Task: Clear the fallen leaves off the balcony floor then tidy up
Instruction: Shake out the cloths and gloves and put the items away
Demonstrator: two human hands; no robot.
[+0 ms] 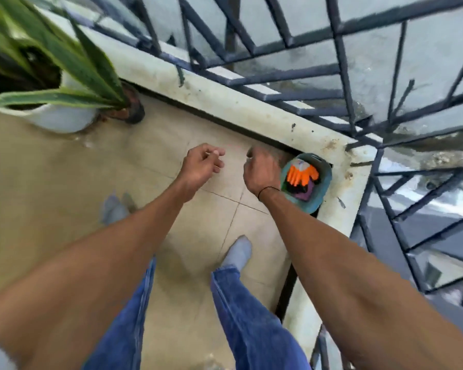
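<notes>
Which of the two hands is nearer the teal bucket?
The right hand, beside the teal plastic bucket holding orange gloves; the left hand is farther away.

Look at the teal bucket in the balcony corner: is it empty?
No, the teal bucket holds orange gloves and a purple item.

Right hand (259,173) seen from the back, knuckles blurred — fingers curl away from the camera, so whether they hold anything cannot be told; its wrist also covers the near-left rim of the teal bucket (321,180) in the corner. Inside the bucket only orange gloves (302,175) and a purple scrap show (what lies beneath is hidden), and the left foot (114,209) is smeared by motion blur. White plant pot (62,118) cut off by the left edge, its leaves running out at the top — the smaller dark pot (134,108) behind sits mostly hidden under a leaf.
</notes>
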